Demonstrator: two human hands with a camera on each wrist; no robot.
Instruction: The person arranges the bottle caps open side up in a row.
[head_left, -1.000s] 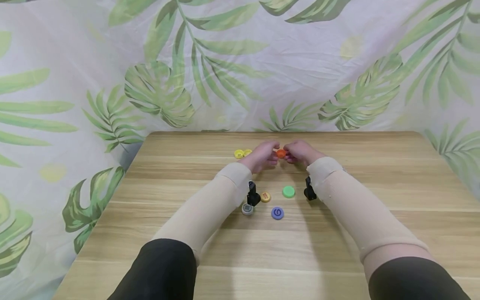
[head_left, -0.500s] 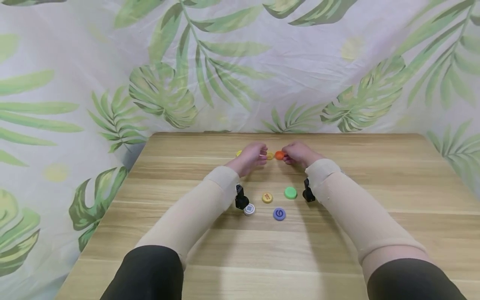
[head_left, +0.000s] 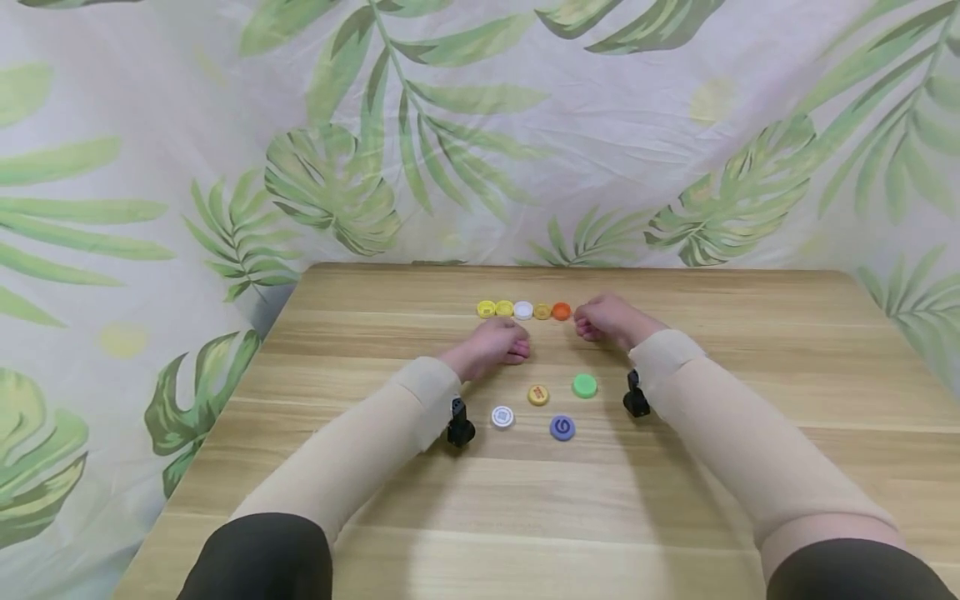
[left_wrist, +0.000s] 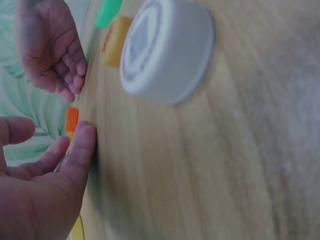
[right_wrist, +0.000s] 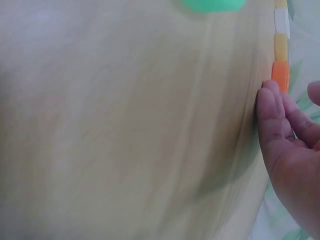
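Note:
A straight row of round plastic caps lies along the far part of the table: two yellow caps, a white cap (head_left: pixel 522 310), a golden cap (head_left: pixel 542 311) and an orange cap (head_left: pixel 561 311) at the right end. My left hand (head_left: pixel 491 346) hovers just in front of the row, fingers loosely bent around nothing. By the orange cap's right side is my right hand (head_left: pixel 611 320), its fingertips close to that cap and holding nothing; whether they touch it I cannot tell.
Nearer to me lie a green cap (head_left: pixel 585 386), a yellow-orange cap (head_left: pixel 538 395) with red marks, a white cap (left_wrist: pixel 165 50) with a grey print and a blue cap (head_left: pixel 562 427) with a dark spiral. A leaf-patterned cloth (head_left: pixel 465 167) hangs behind the wooden table (head_left: pixel 750 400).
My left hand has drawn back from the row, leftward and toward me, uncovering the whole line of caps. The right hand has shifted slightly right, away from the orange cap.

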